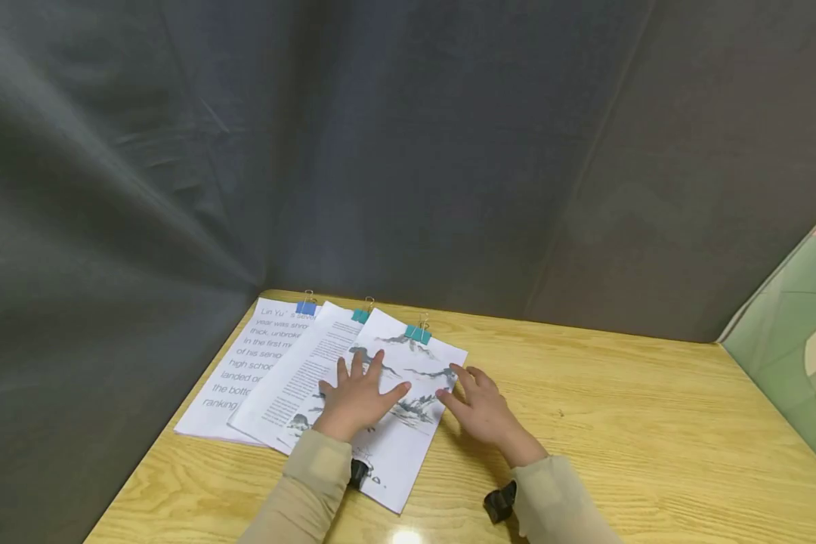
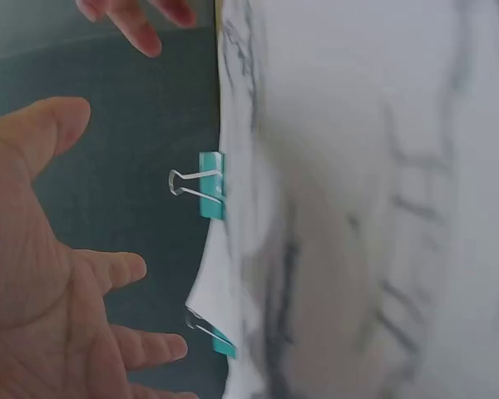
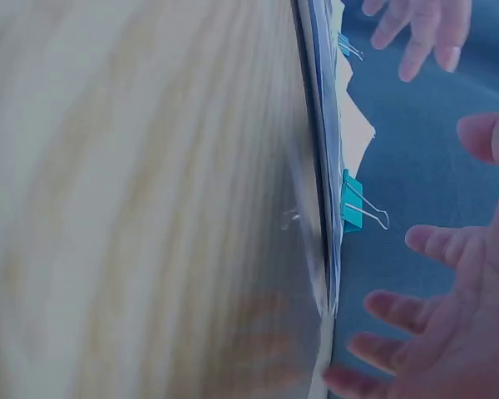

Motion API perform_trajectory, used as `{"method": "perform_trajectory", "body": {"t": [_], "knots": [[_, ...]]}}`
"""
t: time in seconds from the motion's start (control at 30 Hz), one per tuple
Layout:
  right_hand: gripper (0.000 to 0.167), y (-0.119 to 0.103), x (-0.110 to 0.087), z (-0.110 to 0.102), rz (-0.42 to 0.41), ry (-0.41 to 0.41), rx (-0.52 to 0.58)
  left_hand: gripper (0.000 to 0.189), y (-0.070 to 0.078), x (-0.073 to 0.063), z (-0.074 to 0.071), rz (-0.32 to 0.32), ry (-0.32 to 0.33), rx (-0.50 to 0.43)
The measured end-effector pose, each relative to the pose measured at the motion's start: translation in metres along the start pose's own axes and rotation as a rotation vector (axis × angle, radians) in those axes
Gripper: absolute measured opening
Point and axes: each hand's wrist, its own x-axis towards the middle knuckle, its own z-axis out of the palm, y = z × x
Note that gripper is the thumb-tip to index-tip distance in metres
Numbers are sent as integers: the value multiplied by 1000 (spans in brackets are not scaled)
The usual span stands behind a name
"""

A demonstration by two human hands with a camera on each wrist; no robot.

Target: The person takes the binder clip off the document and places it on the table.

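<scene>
Now the mountain-painted packet [image 1: 411, 431] lies toward the surface's [image 1: 619, 423] left edge, long axis slanting from back edge to front; the left hand [image 1: 357, 399], nearer its middle, spreads over it; the right hand [image 1: 483, 412], fingers parted, flanks its right side, contact unclear.
</scene>
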Motion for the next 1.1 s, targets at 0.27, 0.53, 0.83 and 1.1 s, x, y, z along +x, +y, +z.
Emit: {"method": "perform_trajectory", "body": {"t": [0.27,0.53,0.83,1.1], "knots": [[62,2,4,2,32,-7,167,82,-20,8,-1,-61,6,-61],[56,2,8,5,68,32,269,77,-22,8,-9,-61,0,-98],[54,5,9,0,210,33,642,76,-17,6,-16,-40,-12,-157],[61,11,9,-3,362,111,1030,72,-16,6,-16,-31,-53,-211]]}}
